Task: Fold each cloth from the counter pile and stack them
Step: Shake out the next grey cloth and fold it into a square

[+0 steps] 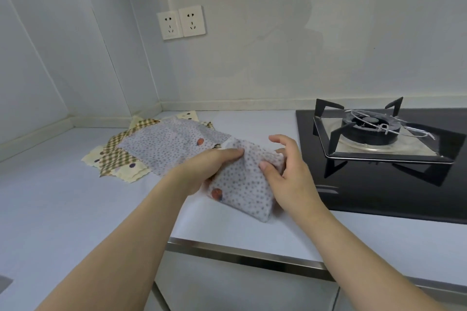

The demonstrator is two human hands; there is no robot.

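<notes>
A folded grey dotted cloth (242, 184) with a red spot lies on the white counter (63, 204), just left of the stove. My left hand (212, 166) grips its left edge, fingers pressed over the fold. My right hand (285, 171) pinches its upper right part with the thumb, the other fingers spread above it. Behind and to the left sits the pile (161, 146): a flat grey dotted cloth on top of checked green and pale yellow cloths, reaching into the counter's corner.
A black gas stove (379, 149) with a burner and pan support fills the counter's right side. Two wall sockets (180, 21) sit above the pile. The counter's metal front edge (242, 255) runs below my arms.
</notes>
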